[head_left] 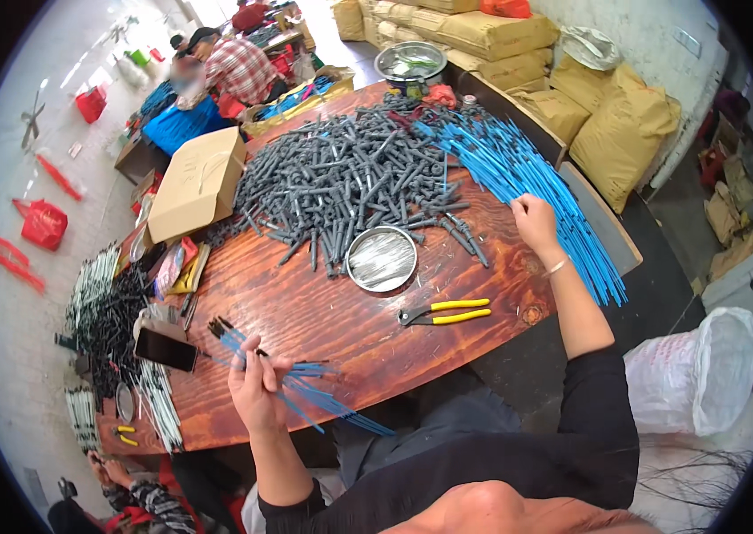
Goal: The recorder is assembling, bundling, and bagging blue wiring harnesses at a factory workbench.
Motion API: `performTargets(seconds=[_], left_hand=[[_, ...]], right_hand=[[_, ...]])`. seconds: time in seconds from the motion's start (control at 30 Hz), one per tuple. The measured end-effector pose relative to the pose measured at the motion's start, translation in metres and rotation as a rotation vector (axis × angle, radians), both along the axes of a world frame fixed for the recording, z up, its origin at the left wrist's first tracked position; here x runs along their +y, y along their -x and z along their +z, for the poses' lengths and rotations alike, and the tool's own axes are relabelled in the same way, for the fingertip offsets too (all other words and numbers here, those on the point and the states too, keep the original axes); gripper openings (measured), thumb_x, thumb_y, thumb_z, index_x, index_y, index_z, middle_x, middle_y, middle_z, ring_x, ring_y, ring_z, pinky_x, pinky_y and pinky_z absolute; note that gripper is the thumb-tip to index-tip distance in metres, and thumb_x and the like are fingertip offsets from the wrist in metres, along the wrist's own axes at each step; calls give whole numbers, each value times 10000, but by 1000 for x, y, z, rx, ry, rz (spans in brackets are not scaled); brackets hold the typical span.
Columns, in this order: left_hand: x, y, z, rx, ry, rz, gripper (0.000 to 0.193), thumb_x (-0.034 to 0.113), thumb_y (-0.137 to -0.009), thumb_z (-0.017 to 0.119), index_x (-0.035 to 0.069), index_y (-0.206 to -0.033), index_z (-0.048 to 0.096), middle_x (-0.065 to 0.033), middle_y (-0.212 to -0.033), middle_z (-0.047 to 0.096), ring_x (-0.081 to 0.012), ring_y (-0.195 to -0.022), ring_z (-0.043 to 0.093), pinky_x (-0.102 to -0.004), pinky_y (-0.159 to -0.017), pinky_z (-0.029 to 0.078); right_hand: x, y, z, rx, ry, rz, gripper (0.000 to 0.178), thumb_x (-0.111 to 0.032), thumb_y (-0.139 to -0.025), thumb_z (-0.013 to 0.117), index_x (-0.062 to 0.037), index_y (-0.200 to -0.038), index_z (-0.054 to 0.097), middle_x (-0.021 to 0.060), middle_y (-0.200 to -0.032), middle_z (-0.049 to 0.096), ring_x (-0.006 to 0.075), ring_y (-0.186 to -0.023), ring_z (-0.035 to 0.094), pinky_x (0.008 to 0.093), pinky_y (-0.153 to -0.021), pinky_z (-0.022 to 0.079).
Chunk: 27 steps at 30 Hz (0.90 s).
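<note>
Worktop (pixel 305 303): red-brown wood, spreading ahead of both sets of fingers; from here I lose part of its near edge behind the body.
Grey parts (pixel 341 169): a broad heap beyond the left fingers and left of the right ones, its pieces pointing every way; I can't see the lower layers.
Loose blue rods (pixel 527 165): right beside the right fingers, long axes slanting from far left to near right; their far ends get lost near the heap.
Held bundle (pixel 327 398): blue rods in the left fingers, dark-tipped ends pointing up-left just past them, plain ends fanning down-right; the grip hides the middle, and I find the lower ends hard to separate against dark clothing.
Left hand (pixel 256 383): fingers closed around the bundle.
Right hand (pixel 535 222): fingers curled at the rods' near-left side; fingertips hidden, so I can't tell whether they grip one.
Round dish (pixel 382 288): between the two hands, beyond the left fingers, holding thin silvery pins.
Yellow-handled pliers (pixel 447 311): nearer me than the right fingers, handles pointing right.
</note>
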<state>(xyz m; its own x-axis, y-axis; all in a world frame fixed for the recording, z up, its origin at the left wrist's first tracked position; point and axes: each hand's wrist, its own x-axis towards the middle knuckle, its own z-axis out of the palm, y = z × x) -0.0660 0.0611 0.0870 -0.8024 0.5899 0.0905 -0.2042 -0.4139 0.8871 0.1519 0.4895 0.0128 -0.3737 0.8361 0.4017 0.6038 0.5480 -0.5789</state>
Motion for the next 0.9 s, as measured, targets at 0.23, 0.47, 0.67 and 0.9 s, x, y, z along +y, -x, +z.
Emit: performTargets(seconds=[0.23, 0.47, 0.67, 0.9], left_hand=[[44, -20, 1, 45, 89, 159, 161, 71, -865, 534, 30, -1019, 513, -107, -851, 619, -204, -769, 616, -324, -700, 503], [38, -21, 3, 45, 44, 208, 105, 98, -888, 481, 43, -971, 515, -114, -840, 617, -193, -735, 621, -306, -661, 510], [17, -17, -4, 116, 96, 130, 97, 93, -892, 460, 52, -970, 501, -27, -651, 492, -131, -566, 490, -263, -534, 437], [23, -33, 11, 41, 25, 125, 167, 68, -883, 464, 44, -1048, 448, -33, -633, 454, -146, -551, 454, -278, -531, 414]], right_hand=[[-167, 18, 34, 281, -36, 592, 54, -1, -747, 560, -8, -693, 557, 119, -661, 551, 258, -606, 562, 333, -542, 434], [-226, 11, 21, 232, -224, 831, 66, -12, -706, 617, -31, -738, 562, 100, -657, 549, 261, -586, 547, 334, -531, 447], [-205, 1, 103, 471, 359, 1559, 136, -80, -725, 661, -25, -843, 626, 85, -683, 585, 214, -509, 535, 308, -463, 416], [-200, -11, 156, 825, 409, 2203, 296, -166, -805, 618, 16, -1035, 581, 42, -638, 520, 199, -468, 488, 316, -418, 351]])
